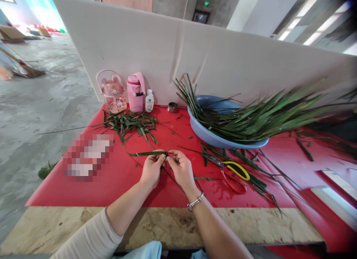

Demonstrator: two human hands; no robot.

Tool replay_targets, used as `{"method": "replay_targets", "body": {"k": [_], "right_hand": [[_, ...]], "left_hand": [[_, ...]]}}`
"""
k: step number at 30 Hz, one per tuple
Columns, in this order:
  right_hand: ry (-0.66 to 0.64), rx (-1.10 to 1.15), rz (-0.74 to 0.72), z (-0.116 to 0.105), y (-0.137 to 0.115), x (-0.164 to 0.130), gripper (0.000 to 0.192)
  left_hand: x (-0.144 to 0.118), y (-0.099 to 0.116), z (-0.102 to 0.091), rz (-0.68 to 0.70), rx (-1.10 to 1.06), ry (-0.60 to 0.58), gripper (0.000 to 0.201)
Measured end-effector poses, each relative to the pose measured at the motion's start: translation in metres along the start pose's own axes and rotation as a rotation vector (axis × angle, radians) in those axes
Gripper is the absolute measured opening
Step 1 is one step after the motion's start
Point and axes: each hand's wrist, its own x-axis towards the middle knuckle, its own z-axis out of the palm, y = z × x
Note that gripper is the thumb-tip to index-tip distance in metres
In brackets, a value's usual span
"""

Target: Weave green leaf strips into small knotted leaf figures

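- Leaf strip (145, 153), long, narrow and green, lies level just above the red table cover (117, 184), in front of the blue basin and a little to its left.
- Left hand (152, 169) pinches the strip near its right end between thumb and fingertips; the loose end runs out to the left.
- Right hand (181, 169) meets it there, fingers pressed together on the same spot, with a metal bracelet (195, 201) on the wrist; thinner stems trail down between the two hands.
- Blue basin (205, 132) is heaped with long green leaves (264, 115) that spill over its right rim.
- Scissors (232, 173) with red and yellow handles lie just in front of the basin, on loose leaves, right of the hands.
- Pile of cut leaf scraps (131, 125) sits left of the basin, beyond the hands.
- Behind that pile, against the white board (167, 47), stand a clear pink jug (113, 91), a pink flask (135, 92) and a small white bottle (149, 101); a small tin (172, 107) stands nearest the basin.
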Motion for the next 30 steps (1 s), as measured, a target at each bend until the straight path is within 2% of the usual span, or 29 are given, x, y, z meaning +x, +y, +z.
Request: {"method": "replay_targets", "body": {"k": [4, 8, 13, 15, 19, 23, 26, 30], "right_hand": [[-0.032, 0.177, 0.097, -0.001, -0.002, 0.004, 0.02], [-0.064, 0.205, 0.084, -0.005, -0.003, 0.007, 0.015], [0.013, 0.101, 0.041, -0.005, -0.004, 0.005, 0.01], [0.034, 0.041, 0.008, -0.004, -0.007, 0.003, 0.013], [0.036, -0.048, -0.045, -0.003, -0.012, -0.001, 0.017], [-0.035, -0.105, -0.099, -0.003, -0.011, -0.001, 0.018], [-0.051, -0.102, -0.123, -0.004, -0.008, 0.002, 0.017], [-0.032, -0.149, -0.177, -0.01, -0.008, 0.004, 0.019]], "left_hand": [[0.001, 0.003, 0.002, -0.034, -0.017, -0.003, 0.026], [0.0, 0.006, 0.002, -0.074, 0.039, -0.02, 0.026], [-0.002, 0.011, -0.002, 0.096, 0.481, -0.066, 0.02], [-0.002, 0.012, -0.003, 0.128, 0.552, -0.052, 0.021], [-0.003, 0.009, -0.005, 0.1, 0.488, -0.003, 0.025], [-0.002, 0.005, -0.006, 0.08, 0.426, 0.021, 0.027], [0.001, 0.006, -0.005, 0.027, 0.336, 0.033, 0.035], [0.002, 0.011, -0.001, -0.087, 0.179, -0.041, 0.048]]}}
